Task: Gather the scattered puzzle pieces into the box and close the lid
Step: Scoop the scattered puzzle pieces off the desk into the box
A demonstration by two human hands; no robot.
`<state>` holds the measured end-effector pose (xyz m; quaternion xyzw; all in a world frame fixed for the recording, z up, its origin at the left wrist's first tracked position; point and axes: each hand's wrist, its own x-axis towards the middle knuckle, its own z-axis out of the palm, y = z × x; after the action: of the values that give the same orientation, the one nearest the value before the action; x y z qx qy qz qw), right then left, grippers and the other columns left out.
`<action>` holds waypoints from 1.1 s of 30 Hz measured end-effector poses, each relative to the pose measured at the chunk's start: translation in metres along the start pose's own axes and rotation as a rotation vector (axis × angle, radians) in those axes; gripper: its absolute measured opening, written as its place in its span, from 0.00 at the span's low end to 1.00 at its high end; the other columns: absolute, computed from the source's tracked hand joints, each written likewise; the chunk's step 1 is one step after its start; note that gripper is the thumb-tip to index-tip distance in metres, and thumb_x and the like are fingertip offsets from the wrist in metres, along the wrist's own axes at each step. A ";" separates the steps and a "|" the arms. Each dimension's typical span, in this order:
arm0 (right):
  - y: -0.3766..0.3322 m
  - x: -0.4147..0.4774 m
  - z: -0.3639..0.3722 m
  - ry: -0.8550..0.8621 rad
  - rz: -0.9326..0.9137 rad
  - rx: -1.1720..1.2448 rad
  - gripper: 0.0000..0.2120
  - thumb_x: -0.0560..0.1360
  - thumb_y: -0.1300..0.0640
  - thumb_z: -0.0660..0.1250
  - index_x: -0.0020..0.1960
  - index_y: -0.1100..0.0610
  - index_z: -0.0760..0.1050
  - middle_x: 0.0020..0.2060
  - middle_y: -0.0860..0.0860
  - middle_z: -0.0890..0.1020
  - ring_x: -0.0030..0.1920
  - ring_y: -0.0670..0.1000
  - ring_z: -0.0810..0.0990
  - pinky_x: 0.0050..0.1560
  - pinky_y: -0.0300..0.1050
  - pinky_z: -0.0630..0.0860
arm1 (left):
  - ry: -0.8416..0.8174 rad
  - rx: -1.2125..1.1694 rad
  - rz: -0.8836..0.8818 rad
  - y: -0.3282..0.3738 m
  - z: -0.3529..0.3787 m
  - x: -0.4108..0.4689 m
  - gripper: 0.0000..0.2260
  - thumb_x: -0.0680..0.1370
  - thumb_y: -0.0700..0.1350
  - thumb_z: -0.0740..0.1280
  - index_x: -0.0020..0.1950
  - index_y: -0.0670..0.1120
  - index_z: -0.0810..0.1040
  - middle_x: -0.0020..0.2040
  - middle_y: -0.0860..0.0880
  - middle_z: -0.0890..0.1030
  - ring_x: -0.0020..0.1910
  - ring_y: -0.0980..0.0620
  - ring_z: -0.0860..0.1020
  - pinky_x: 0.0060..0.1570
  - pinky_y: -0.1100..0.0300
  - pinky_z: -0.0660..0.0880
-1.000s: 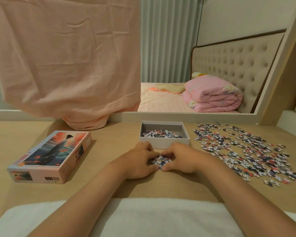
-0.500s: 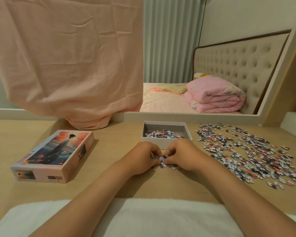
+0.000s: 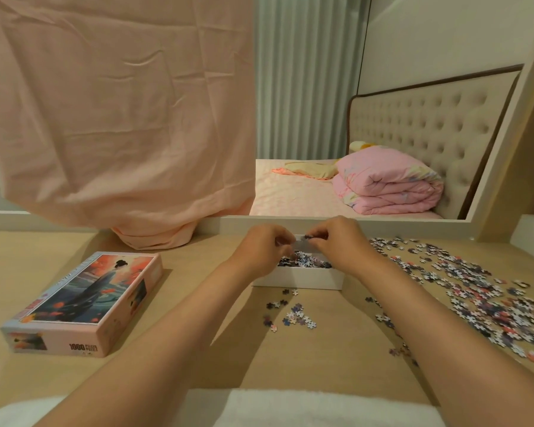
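Observation:
The open white box (image 3: 299, 278) stands at the middle of the wooden desk with puzzle pieces inside. My left hand (image 3: 264, 249) and my right hand (image 3: 336, 241) hover over the box, fingers curled and pinching puzzle pieces (image 3: 307, 237) above it. A wide scatter of puzzle pieces (image 3: 475, 288) covers the desk on the right. A small cluster of loose pieces (image 3: 295, 315) lies in front of the box. The printed lid (image 3: 87, 300) lies picture side up at the left.
A pink cloth (image 3: 117, 118) hangs over the mirror behind the desk and bunches on the desktop at the back left. The mirror frame (image 3: 383, 221) runs right behind the box. A white towel (image 3: 290, 408) covers the desk's near edge.
Both hands lifted a handful of pieces from the desk in front of the box and carried it up over the box. Some pieces stayed behind on the desk.

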<state>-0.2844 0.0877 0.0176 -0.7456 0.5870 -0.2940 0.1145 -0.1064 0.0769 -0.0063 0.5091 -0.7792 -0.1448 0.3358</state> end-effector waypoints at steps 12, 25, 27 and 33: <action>0.002 -0.014 0.011 -0.057 -0.143 -0.104 0.13 0.81 0.59 0.62 0.61 0.53 0.82 0.58 0.50 0.83 0.57 0.49 0.79 0.50 0.34 0.65 | 0.042 0.197 0.092 -0.022 -0.002 -0.027 0.12 0.80 0.50 0.63 0.60 0.53 0.81 0.52 0.54 0.73 0.53 0.54 0.72 0.55 0.55 0.71; -0.007 -0.054 0.041 -0.445 -0.272 -0.293 0.20 0.78 0.64 0.58 0.62 0.46 0.79 0.55 0.48 0.81 0.54 0.53 0.78 0.58 0.52 0.76 | -0.009 0.409 0.331 -0.022 -0.014 -0.081 0.11 0.75 0.51 0.66 0.55 0.54 0.82 0.50 0.52 0.75 0.51 0.52 0.71 0.47 0.59 0.68; -0.005 -0.057 0.042 -0.454 -0.288 -0.303 0.21 0.78 0.66 0.59 0.64 0.47 0.79 0.58 0.48 0.79 0.57 0.52 0.77 0.61 0.49 0.74 | -0.126 0.363 0.259 -0.020 -0.010 -0.089 0.14 0.77 0.55 0.65 0.61 0.55 0.80 0.55 0.52 0.74 0.56 0.52 0.71 0.53 0.57 0.71; 0.002 -0.065 0.023 -0.400 -0.170 -0.090 0.15 0.79 0.61 0.63 0.57 0.47 0.83 0.52 0.41 0.83 0.52 0.40 0.80 0.58 0.39 0.76 | -0.346 0.279 0.157 -0.018 -0.003 -0.094 0.22 0.77 0.59 0.66 0.68 0.52 0.75 0.60 0.54 0.70 0.62 0.57 0.66 0.63 0.61 0.65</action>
<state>-0.2820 0.1446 -0.0220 -0.8402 0.5003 -0.1223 0.1701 -0.0678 0.1528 -0.0494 0.4559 -0.8749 -0.0942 0.1339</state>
